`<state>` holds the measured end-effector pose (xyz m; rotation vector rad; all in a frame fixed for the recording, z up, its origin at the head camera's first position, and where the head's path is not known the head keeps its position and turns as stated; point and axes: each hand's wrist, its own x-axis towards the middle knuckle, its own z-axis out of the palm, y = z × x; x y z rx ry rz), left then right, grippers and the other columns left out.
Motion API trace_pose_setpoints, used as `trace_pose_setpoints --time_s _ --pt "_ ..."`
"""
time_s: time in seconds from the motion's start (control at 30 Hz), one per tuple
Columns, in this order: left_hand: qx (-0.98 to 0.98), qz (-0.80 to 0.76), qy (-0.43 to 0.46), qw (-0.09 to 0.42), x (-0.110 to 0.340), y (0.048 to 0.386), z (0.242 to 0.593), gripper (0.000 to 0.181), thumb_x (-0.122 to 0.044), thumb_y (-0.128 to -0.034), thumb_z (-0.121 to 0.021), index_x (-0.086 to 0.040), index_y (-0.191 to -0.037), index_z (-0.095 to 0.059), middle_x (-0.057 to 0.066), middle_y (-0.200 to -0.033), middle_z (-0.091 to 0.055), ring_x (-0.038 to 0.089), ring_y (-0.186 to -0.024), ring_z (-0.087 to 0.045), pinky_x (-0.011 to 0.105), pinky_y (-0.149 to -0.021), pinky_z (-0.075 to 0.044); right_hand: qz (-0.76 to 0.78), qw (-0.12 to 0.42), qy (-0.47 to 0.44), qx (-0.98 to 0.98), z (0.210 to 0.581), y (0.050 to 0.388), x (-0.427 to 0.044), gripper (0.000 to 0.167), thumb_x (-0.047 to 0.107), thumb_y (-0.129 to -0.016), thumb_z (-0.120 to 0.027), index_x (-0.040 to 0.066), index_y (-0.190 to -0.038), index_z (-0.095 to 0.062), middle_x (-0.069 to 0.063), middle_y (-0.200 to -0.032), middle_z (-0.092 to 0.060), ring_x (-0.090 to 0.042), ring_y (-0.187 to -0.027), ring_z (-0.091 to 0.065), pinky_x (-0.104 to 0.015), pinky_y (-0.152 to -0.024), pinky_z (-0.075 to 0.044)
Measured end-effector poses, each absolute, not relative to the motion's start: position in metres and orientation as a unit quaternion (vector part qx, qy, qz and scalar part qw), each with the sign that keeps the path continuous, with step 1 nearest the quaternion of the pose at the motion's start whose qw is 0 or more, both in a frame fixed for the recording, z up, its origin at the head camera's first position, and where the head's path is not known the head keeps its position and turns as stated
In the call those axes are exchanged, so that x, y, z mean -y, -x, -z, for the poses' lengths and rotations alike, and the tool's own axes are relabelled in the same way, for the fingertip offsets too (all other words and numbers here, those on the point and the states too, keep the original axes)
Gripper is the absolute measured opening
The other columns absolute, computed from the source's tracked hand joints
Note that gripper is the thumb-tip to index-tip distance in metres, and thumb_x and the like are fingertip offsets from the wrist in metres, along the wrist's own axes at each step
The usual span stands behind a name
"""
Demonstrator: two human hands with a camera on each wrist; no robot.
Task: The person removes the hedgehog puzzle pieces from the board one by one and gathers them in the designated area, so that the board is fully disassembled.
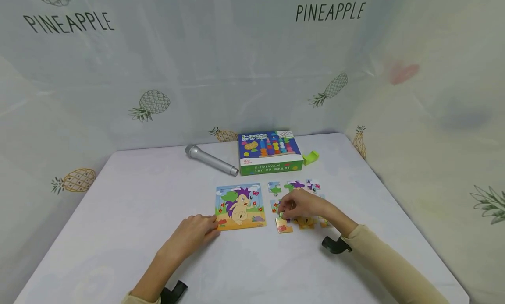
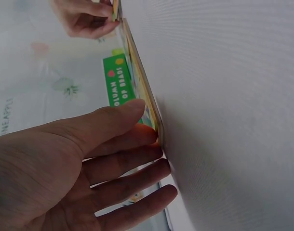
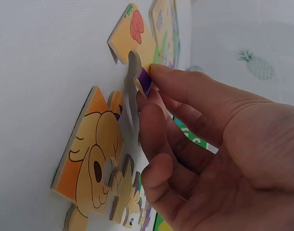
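A hedgehog puzzle board (image 1: 240,207) lies flat on the table before me. My left hand (image 1: 195,229) rests at its lower left corner, fingers fairly straight and touching the edge, as the left wrist view also shows. Right of the board, my right hand (image 1: 300,203) pinches a corner puzzle piece (image 3: 132,33) between thumb and forefinger. That piece carries red fruit and a purple part, and it looks slightly raised on one side. Beside it lies an orange and yellow puzzle piece (image 3: 94,159). Other loose puzzle pieces (image 1: 313,186) are spread around, some hidden beneath the right hand.
A bead-set box (image 1: 272,153) stands at the back of the white table (image 1: 118,199). To its left is a silver microphone (image 1: 213,160), and to its right a small green object (image 1: 311,157). A pineapple-print cloth (image 1: 236,76) hangs behind.
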<state>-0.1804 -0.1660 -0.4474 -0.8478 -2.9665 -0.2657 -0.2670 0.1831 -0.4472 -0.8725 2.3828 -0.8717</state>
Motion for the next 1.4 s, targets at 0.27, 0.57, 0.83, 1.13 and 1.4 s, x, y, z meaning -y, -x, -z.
trace_pose_setpoints --time_s 0.27,0.57,0.83,1.13,1.4 --pt "0.958 0.09 0.269 0.025 0.1651 0.1815 0.4492 0.015 -0.023 -0.0886 -0.072 -0.01 -0.092 -0.076 0.006 -0.104 -0.075 0.019 -0.077 -0.066 0.035 -0.065 -0.054 0.317 0.228 0.311 -0.867 0.4465 0.2668 -0.1821 0.009 0.016 -0.09 -0.071 0.009 -0.095 -0.072 -0.001 -0.077 -0.069 -0.009 -0.065 -0.055 -0.019 -0.059 -0.048" --pt "0.961 0.101 0.256 0.015 0.1649 0.1805 0.4486 0.021 -0.025 -0.0887 -0.072 -0.008 -0.099 -0.077 0.01 -0.112 -0.074 0.025 -0.09 -0.071 0.04 -0.073 -0.058 0.325 0.201 0.292 -0.877 0.4463 0.2693 -0.1831 0.008 0.019 -0.092 -0.069 0.013 -0.095 -0.073 0.0 -0.079 -0.07 -0.013 -0.063 -0.061 -0.021 -0.058 -0.051" --pt "0.963 0.108 0.246 0.007 0.1652 0.1797 0.4487 0.025 -0.026 -0.0889 -0.072 -0.007 -0.105 -0.077 0.012 -0.116 -0.073 0.03 -0.1 -0.071 0.045 -0.08 -0.058 0.323 0.228 0.311 -0.864 0.4463 0.268 -0.1821 0.009 0.017 -0.092 -0.068 0.009 -0.093 -0.073 -0.005 -0.073 -0.068 -0.013 -0.058 -0.056 -0.019 -0.053 -0.047" --pt "0.966 0.11 0.233 -0.002 0.1656 0.1782 0.449 0.027 -0.026 -0.0891 -0.072 -0.007 -0.107 -0.076 0.013 -0.118 -0.072 0.031 -0.104 -0.07 0.047 -0.083 -0.057 0.322 0.219 0.291 -0.874 0.4479 0.2661 -0.1794 0.011 0.018 -0.093 -0.068 0.009 -0.092 -0.073 -0.005 -0.073 -0.068 -0.015 -0.056 -0.059 -0.02 -0.054 -0.048" --pt "0.968 0.113 0.226 -0.005 0.165 0.1786 0.4508 0.028 -0.026 -0.0883 -0.073 -0.007 -0.109 -0.076 0.013 -0.118 -0.072 0.031 -0.104 -0.07 0.047 -0.085 -0.057 0.318 0.204 0.262 -0.888 0.4492 0.2652 -0.1779 0.009 0.019 -0.092 -0.069 0.012 -0.089 -0.072 -0.001 -0.073 -0.068 -0.014 -0.056 -0.06 -0.021 -0.053 -0.049"
